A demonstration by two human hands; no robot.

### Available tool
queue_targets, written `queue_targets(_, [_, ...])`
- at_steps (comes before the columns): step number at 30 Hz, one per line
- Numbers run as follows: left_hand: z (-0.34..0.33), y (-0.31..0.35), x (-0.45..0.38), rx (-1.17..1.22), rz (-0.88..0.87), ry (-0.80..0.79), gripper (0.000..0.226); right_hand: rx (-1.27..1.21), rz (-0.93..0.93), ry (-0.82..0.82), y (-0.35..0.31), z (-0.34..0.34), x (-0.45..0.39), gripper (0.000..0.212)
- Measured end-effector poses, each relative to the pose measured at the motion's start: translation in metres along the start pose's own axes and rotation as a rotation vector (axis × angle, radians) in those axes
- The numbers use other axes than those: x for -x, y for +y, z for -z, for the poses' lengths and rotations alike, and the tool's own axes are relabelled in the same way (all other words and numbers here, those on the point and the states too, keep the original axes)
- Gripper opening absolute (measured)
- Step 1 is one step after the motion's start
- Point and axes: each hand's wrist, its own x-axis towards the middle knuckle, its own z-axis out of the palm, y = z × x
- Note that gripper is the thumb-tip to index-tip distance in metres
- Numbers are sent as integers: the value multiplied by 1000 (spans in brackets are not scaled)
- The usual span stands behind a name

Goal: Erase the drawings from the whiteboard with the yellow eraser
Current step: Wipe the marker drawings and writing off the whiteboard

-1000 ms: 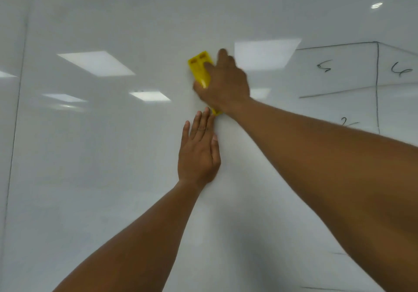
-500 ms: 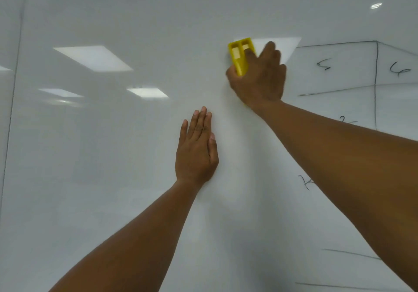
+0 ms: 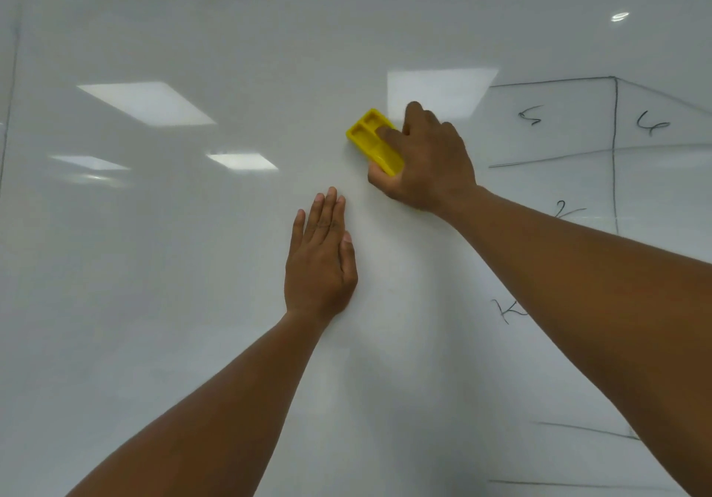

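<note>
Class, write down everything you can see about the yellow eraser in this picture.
The yellow eraser is a small oblong block, apparently moulded plastic, whose back shows two rectangular recesses side by side. It lies flat against the whiteboard, tilted so its free end points up and left. The right hand grips its lower end, fingers curled over the back. It sits left of the drawn grid, not touching the lines.

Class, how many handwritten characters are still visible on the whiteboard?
4: one in the upper-left grid cell, one in the cell beside it, one above the right forearm, one below it. The arm may hide others.
</note>
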Motion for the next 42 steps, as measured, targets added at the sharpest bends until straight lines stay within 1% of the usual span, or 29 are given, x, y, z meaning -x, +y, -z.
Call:
queue_targets(5, [1,-1,1,-4,3,-14,55,75,-352,65,42,13,15,54])
queue_targets(10, [1,3,1,-4,16,-39,55,41,-768,173,96,33,28,56])
queue_targets(13, [1,4,1,-34,24,-74,56,-1,-898,169,114,40,27,56])
queue_targets(15, [2,5,1,-52,29,-89,57,-41,-910,156,114,43,25,56])
queue_targets(16, [2,7,0,-50,31,-90,57,-48,-874,144,111,44,25,56])
queue_targets(17, [2,9,-2,-40,29,-89,57,-39,-802,122,106,44,26,55])
queue_targets(20, [3,26,-12,1,4,-78,57,7,-494,7,86,40,32,55])
queue_targets(22, [2,43,-23,16,-24,-71,57,14,-322,-42,77,37,33,56])
queue_targets(24, [-1,60,-35,14,-48,-70,56,30,-204,-75,77,38,32,54])
queue_targets(26, [-5,74,-44,6,-70,-76,56,70,-152,-97,85,42,30,53])
queue_targets(28, [-10,87,-51,10,-88,-89,56,95,-190,-98,96,45,29,54])
queue_targets(32, [-22,111,-60,43,-118,-118,56,72,-466,-49,119,54,31,54])
queue_targets(38, [-35,130,-71,65,-114,-134,57,76,-726,4,162,67,45,54])
queue_targets(42, [-43,136,-74,40,-91,-105,55,53,-835,28,172,69,50,53])
